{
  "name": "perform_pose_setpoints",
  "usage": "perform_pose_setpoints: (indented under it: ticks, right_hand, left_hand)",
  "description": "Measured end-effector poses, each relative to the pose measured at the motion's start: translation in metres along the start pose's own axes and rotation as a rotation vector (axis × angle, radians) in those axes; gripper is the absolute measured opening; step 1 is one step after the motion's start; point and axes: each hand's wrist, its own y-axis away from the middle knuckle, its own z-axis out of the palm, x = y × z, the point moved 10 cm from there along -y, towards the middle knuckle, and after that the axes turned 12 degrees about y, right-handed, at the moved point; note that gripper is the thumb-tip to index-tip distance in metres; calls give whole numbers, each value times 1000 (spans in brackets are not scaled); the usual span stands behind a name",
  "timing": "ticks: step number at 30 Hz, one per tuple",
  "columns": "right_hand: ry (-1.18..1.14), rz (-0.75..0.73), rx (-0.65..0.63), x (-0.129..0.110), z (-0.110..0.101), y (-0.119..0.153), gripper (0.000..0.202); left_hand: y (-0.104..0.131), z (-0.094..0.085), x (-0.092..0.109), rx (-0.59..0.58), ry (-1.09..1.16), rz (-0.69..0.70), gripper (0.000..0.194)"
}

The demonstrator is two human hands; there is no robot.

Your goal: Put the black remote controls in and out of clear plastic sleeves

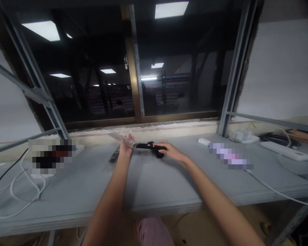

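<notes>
Above the grey table, my right hand [170, 151] is closed around one end of a long black object [145, 146] with small light marks; its exact kind I cannot make out. A short dark part hangs under it near my fingers. The object's left end reaches to a clear plastic bag [119, 136], which my left hand [126, 146] grips with fingers curled. Whether that end is still inside the bag is blurred. On the table beside my left wrist lies another dark item [114, 156], seemingly in clear plastic.
The table [164, 191] stands against a window between metal posts. At left are white cables [28, 198] and a pixelated dark item [52, 159]. At right lie a pixelated light item [229, 156], a white power strip [284, 151] and coiled black cable [279, 139]. Another person's hand [301, 136] shows far right.
</notes>
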Motion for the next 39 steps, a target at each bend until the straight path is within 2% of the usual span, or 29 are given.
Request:
perform_pose_setpoints:
  ticks: [6,10,13,16,22,25,28,32,36,39]
  right_hand:
    - [85,-4,171,-8,29,-3,46]
    - [196,14,262,-9,30,2,48]
    - [210,-10,233,-12,31,2,47]
    - [171,-56,221,-19,33,2,51]
    - [219,24,271,-19,30,7,54]
    - [185,-11,255,-24,33,8,52]
    - [119,-44,250,-26,36,6,64]
    - [-7,-20,165,-16,41,0,85]
    - [-136,-53,48,-8,47,-5,80]
    - [-188,-28,76,2,44,-8,79]
  left_hand:
    - [2,3,-1,-7,-36,-5,25]
    - [0,0,7,-20,-13,9,28]
    - [2,1,13,-59,24,38,30]
    - [7,7,8,-110,44,24,32]
    - [21,26,-16,-192,-15,-24,28]
    - [29,28,-34,-203,-65,-66,25]
    - [35,28,-51,-213,-126,-109,27]
    - [35,25,-56,-200,-173,-106,30]
    - [31,22,-49,-207,-162,-88,33]
    - [35,22,-61,-251,-212,-164,31]
